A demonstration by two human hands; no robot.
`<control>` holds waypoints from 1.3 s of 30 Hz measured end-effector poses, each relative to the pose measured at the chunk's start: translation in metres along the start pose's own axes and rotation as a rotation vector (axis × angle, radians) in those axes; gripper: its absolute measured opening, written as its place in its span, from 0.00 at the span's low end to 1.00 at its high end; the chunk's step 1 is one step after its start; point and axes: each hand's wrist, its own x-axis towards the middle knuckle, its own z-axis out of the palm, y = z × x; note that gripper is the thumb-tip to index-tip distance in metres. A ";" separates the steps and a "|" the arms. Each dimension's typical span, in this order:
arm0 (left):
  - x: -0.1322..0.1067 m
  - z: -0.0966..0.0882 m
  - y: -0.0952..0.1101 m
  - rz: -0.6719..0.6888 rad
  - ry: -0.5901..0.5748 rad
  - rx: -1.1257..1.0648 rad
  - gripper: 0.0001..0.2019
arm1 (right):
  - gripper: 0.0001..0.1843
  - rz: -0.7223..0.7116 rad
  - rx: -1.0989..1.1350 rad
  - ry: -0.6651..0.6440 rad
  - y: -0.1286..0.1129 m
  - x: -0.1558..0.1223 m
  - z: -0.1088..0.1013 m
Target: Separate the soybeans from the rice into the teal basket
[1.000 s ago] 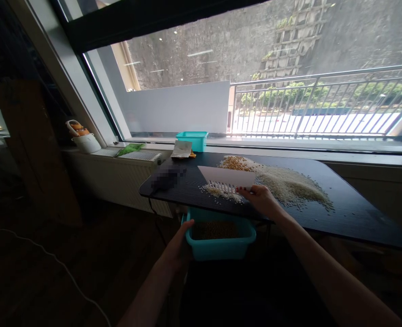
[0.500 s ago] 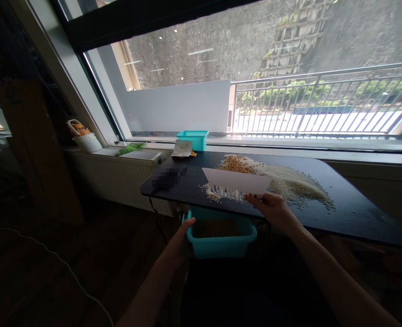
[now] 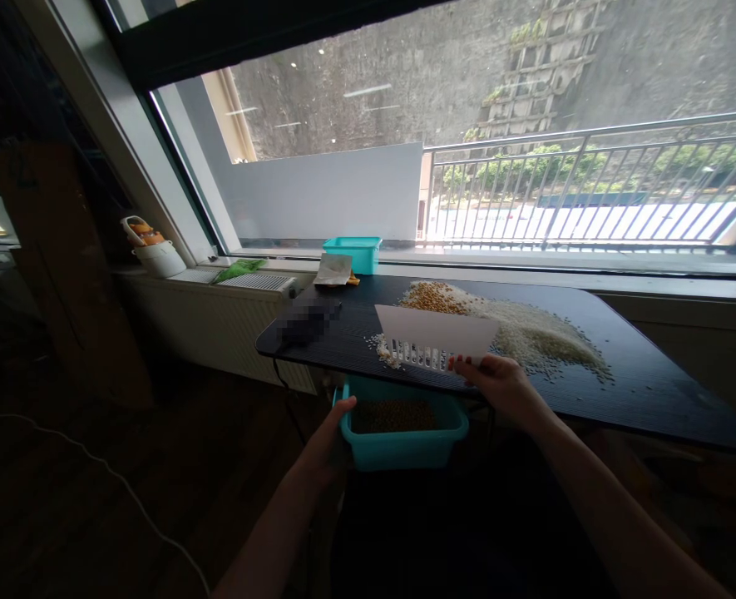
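Slotted scraper (image 3: 436,329) shifted right, black table (image 3: 660,387), radiator (image 3: 243,329), bright window (image 3: 368,116)

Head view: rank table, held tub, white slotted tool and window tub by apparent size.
1. Table
2. Held tub
3. White slotted tool
4. Window tub; farther off, so true size unsure

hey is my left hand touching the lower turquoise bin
Touching: the head view shows the left hand holding the lower turquoise bin, thumb over its rim.

Turquoise tub (image 3: 405,452) (grain (image 3: 398,415) inside) sits lower than the slotted scraper (image 3: 433,329).
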 end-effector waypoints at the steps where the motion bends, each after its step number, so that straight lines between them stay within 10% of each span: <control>1: 0.000 -0.001 0.000 -0.003 0.001 0.000 0.34 | 0.24 -0.001 0.001 0.004 -0.001 0.001 0.001; 39: -0.002 -0.010 0.002 0.056 0.024 -0.021 0.31 | 0.25 -0.002 0.032 -0.121 -0.022 0.013 0.024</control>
